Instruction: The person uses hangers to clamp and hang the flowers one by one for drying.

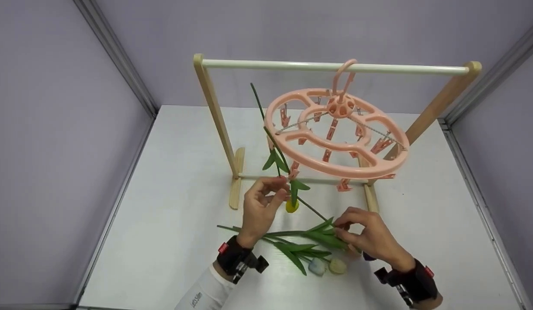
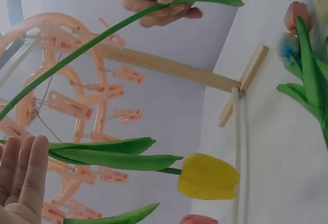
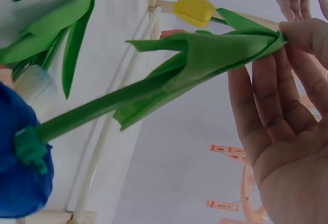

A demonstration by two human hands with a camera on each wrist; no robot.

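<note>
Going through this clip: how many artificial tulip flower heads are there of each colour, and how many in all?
yellow tulip: 1
dark blue tulip: 1
light blue tulip: 1
cream tulip: 1
pink tulip: 1
Total: 5

Illumination is even, diffuse and bright in all three views. Shadows on the desk point(image 1: 171, 181) are faint and soft. No glare is present. The head view bends straight lines toward the frame edges. The wrist views are soft-focused at close range, slightly washed out.
</note>
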